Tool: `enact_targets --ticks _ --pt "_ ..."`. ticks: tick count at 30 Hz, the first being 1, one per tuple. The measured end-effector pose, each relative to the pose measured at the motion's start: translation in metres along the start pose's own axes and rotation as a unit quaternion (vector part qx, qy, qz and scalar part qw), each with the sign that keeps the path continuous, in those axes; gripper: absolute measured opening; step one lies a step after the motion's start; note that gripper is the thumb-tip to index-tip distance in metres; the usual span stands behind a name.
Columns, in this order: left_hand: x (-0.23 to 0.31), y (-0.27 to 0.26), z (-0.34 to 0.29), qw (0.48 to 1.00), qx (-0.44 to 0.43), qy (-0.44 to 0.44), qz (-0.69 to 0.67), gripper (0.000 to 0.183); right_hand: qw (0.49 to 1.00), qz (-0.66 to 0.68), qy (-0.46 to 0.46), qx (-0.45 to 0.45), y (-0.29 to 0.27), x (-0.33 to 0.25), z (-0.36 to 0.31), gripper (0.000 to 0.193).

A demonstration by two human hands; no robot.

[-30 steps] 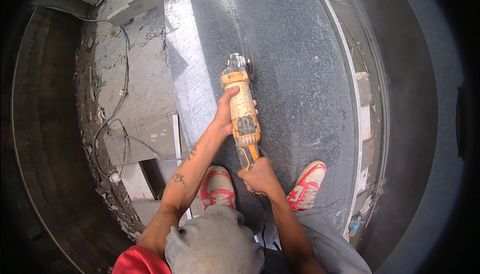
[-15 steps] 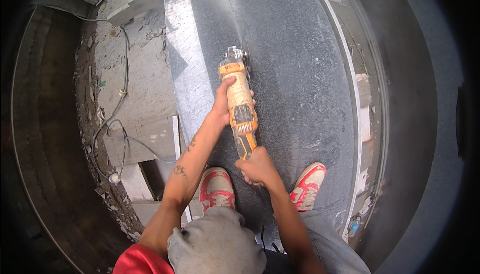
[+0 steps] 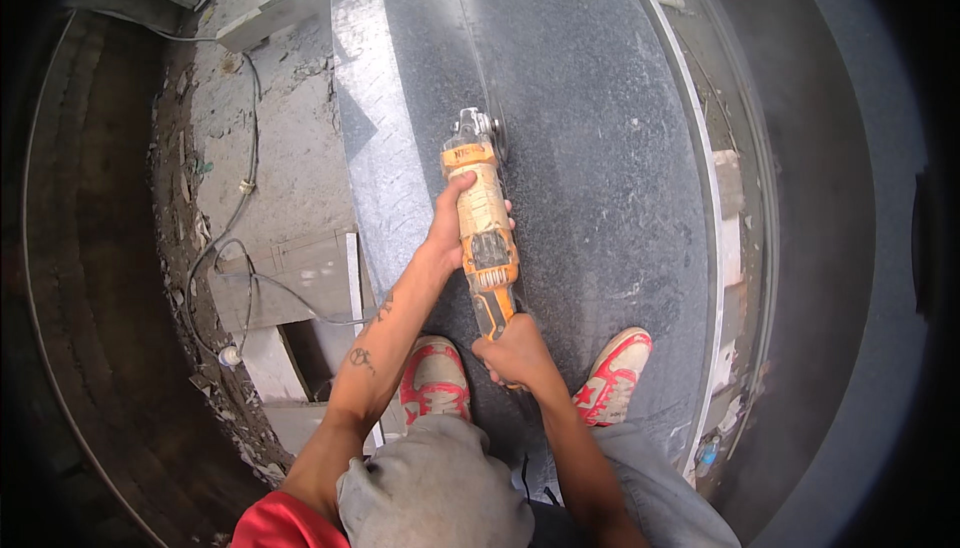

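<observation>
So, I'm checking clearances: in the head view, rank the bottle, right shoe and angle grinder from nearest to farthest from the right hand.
1. Angle grinder, held by the right hand.
2. Right shoe, right of the hand.
3. Bottle, far lower right.

The left hand [image 3: 448,220] is wrapped around the middle of the grinder [image 3: 490,248], with its thumb [image 3: 463,183] on top and a few fingertips [image 3: 511,214] peeking out on the right side. The right hand [image 3: 520,350] makes a fist around the grinder's handle end, knuckles up. The left arm [image 3: 385,348], with dark drawings on its skin, slants up from the grinder's left, and the right arm [image 3: 575,448] slants up from below the grinder, on its right.
</observation>
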State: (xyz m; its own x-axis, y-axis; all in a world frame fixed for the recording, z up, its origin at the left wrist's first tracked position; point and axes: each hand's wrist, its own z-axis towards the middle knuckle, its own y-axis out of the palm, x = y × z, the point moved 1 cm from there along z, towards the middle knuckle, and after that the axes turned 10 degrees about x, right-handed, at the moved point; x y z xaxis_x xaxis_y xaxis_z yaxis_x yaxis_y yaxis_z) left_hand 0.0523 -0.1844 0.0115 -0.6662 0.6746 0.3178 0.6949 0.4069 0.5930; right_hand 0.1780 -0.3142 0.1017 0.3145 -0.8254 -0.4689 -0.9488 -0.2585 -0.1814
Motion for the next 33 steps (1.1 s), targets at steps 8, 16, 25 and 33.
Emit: enact_targets --ticks 8,16,25,33 --pt "0.027 0.009 0.023 0.999 0.038 0.001 0.011 0.055 1.0 0.017 -0.016 -0.018 -0.01 -0.039 0.014 0.013" --pt "-0.002 0.001 -0.003 1.0 0.015 -0.002 0.009 0.055 1.0 -0.001 -0.002 -0.002 0.0 0.004 0.002 0.013" --pt "-0.009 -0.002 -0.011 1.0 0.003 -0.01 0.009 0.056 1.0 0.003 0.003 0.006 0.002 0.013 -0.006 0.013" --pt "-0.013 -0.003 -0.013 1.0 0.007 -0.009 0.016 0.055 1.0 -0.006 0.006 0.008 0.001 0.017 -0.008 0.015"
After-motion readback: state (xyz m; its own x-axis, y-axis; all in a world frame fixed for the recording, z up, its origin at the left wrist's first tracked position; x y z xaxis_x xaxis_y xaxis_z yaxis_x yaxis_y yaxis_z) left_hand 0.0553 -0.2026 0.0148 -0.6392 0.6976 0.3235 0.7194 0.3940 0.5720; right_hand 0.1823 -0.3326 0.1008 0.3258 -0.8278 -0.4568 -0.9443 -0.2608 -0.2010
